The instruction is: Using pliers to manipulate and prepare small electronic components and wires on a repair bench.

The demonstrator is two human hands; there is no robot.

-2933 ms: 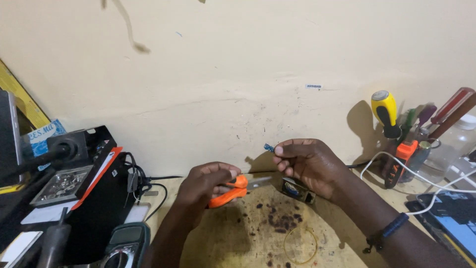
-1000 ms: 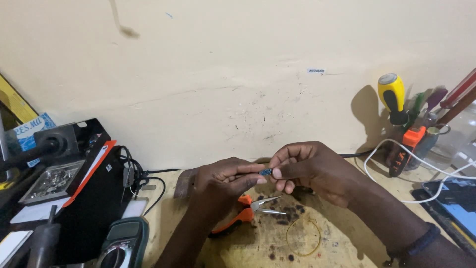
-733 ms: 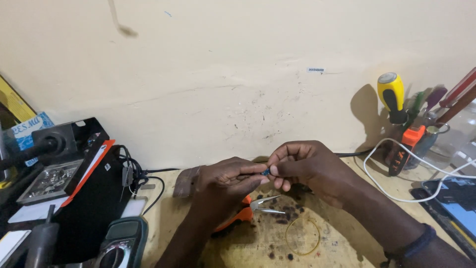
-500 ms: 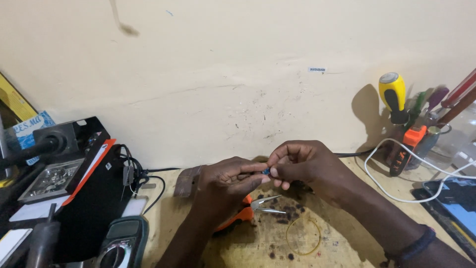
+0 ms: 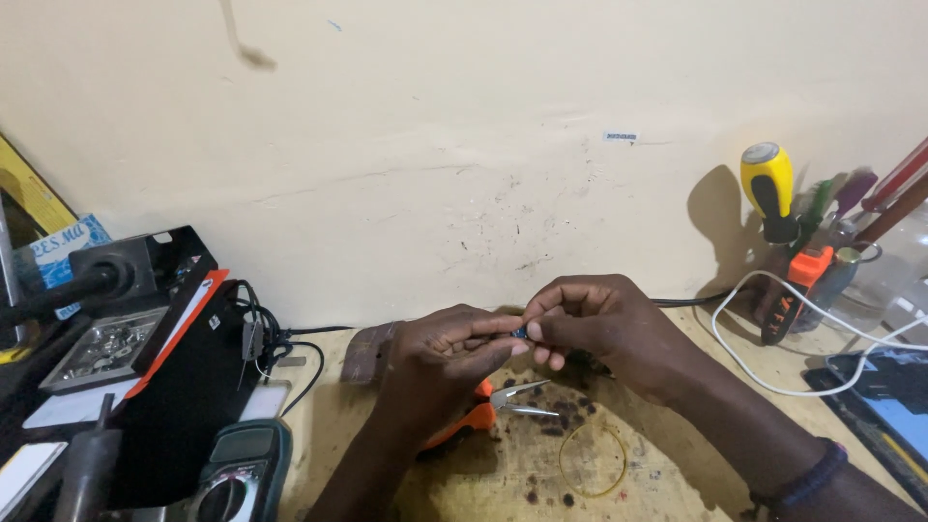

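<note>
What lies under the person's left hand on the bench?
Orange-handled pliers lie under the left hand, metal jaws poking out rightward. Most of the handles are covered by the hand and wrist.

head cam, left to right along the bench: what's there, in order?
Black soldering station → green multimeter → left hand → small blue part pinched between both hands → right hand → white cable → yellow-handled screwdriver. Orange-handled pliers lie under the hands, so left out of the order.
</note>
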